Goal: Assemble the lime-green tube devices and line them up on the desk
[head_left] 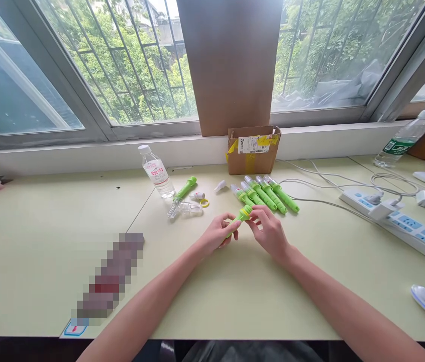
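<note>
My left hand point(220, 232) is curled around the body of a green tube point(239, 218), thumb along its upper side. My right hand point(269, 234) has thumb and fingers drawn together at the tube's flared end, by a yellow band point(247, 211); I cannot tell whether they pinch the band or the rim. The tube lies between my hands, over the middle of the desk point(242, 296). Its long axis slants from my left palm toward the desk's far right corner, flared end pointing away from me and nearer my right hand. Just beyond lie five clear-capped green tubes point(266, 194), their caps toward the far edge, where a cardboard box point(252, 163) stands. Farther left are another green tube point(187, 187), clear plastic parts point(193, 209) and a loose yellow ring point(204, 207).
</note>
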`<control>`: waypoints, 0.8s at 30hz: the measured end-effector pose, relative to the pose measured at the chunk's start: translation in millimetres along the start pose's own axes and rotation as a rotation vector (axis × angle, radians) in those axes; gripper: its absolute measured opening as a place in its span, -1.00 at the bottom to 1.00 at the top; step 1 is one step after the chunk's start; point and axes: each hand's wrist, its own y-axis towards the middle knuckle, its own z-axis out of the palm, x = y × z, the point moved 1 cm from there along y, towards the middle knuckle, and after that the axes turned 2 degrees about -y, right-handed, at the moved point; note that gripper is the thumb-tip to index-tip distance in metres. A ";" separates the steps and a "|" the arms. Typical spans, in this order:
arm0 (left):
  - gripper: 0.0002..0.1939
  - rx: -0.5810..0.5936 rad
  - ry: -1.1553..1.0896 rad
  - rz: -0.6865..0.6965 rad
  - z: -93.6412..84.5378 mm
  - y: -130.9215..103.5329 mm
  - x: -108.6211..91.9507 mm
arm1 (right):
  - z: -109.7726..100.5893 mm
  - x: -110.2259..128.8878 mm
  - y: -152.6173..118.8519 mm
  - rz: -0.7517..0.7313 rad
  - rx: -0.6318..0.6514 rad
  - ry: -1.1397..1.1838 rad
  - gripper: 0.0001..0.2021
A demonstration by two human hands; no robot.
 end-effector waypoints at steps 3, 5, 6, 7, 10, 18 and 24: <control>-0.61 -0.011 -0.014 0.006 0.7 0.0 1.1 | 0.1 0.2 0.0 -0.004 -0.007 -0.002 -0.95; -0.63 -0.009 -0.025 0.009 1.5 -0.1 1.1 | 0.5 -0.2 -0.2 -0.002 -0.007 -0.003 -0.96; -0.63 -0.016 -0.029 0.008 1.8 -0.1 0.9 | 0.8 -0.5 -0.3 0.001 -0.006 -0.004 -0.96; -0.63 -0.023 -0.031 0.007 2.0 -0.1 0.5 | 1.0 -0.9 -0.3 0.005 -0.004 -0.004 -0.97; -0.62 -0.039 -0.025 0.010 1.6 0.0 -0.9 | 0.9 -1.9 -0.2 0.018 0.010 0.004 -0.98; -0.56 -0.002 -0.013 0.017 -2.0 1.0 -1.9 | -2.7 -0.4 2.2 0.027 0.071 0.068 -0.91; -0.58 0.017 -0.011 0.004 -3.4 2.1 2.0 | -0.3 -2.0 1.8 0.051 0.109 0.058 -0.87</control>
